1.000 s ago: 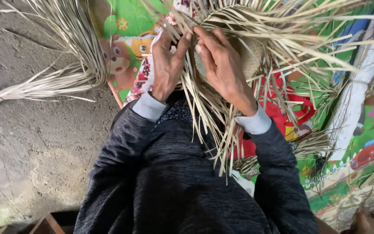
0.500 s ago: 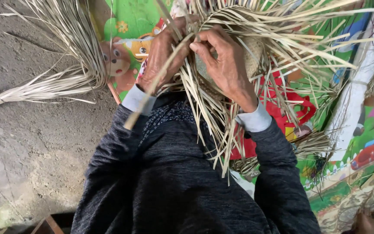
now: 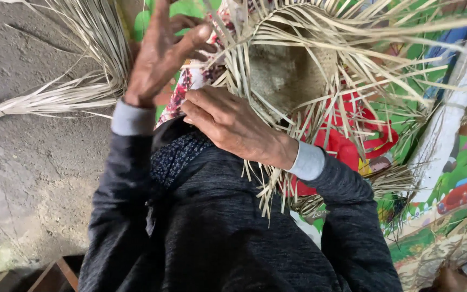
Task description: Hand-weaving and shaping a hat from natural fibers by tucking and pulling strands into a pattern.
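Note:
A half-woven piece of pale straw [image 3: 293,70] lies on my lap, with a tight woven middle and many loose strips [image 3: 352,32] fanning out all round. My right hand [image 3: 233,127] lies across its near edge, fingers pressing down on the strips over a flowered cloth [image 3: 182,89]. My left hand [image 3: 160,57] is raised to the left of the piece, index finger up and the other fingers curled towards the nearest strips. Whether a strip runs through those fingers is hidden. Both arms wear dark sleeves with grey cuffs.
A tied bundle of straw strips [image 3: 44,100] lies on the grey concrete floor [image 3: 22,184] at the left. A colourful picture mat [image 3: 460,189] covers the ground at the right, with more loose straw on it. A wooden frame corner [image 3: 55,276] shows at bottom left.
My left hand has lifted up and away to the left from the woven piece. My right hand has slid down and left onto the piece's near edge.

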